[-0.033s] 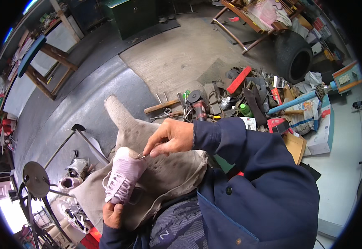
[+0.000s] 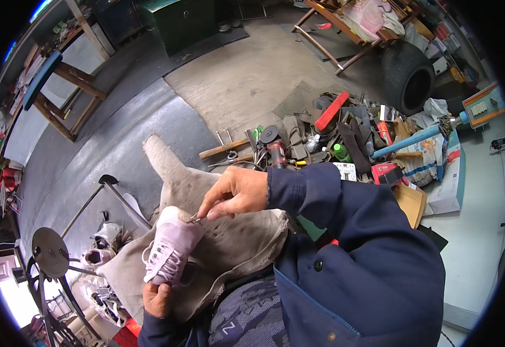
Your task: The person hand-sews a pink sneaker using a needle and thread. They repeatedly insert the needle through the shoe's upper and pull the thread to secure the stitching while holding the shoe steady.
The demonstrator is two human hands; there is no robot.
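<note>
A pale pink lace-up sneaker (image 2: 168,246) rests on the stained grey cloth (image 2: 238,243) over my lap, its toe pointing away from me. My left hand (image 2: 157,299) grips its heel end, thumb on top and the other fingers hidden below. At the toe, a tan patch (image 2: 185,216) shows on the upper. My right hand (image 2: 238,194) pinches a thin metal tool (image 2: 195,218) whose tip meets the shoe beside this patch; the tool's exact kind is too small to make out.
Past my right forearm lies a pile of tools, with an angle grinder (image 2: 275,151), a hammer (image 2: 226,148) and a green bottle (image 2: 341,152). Several shoes (image 2: 97,254) sit left, near a metal stand (image 2: 50,251). A stool (image 2: 61,92) and a tyre (image 2: 410,81) stand farther off.
</note>
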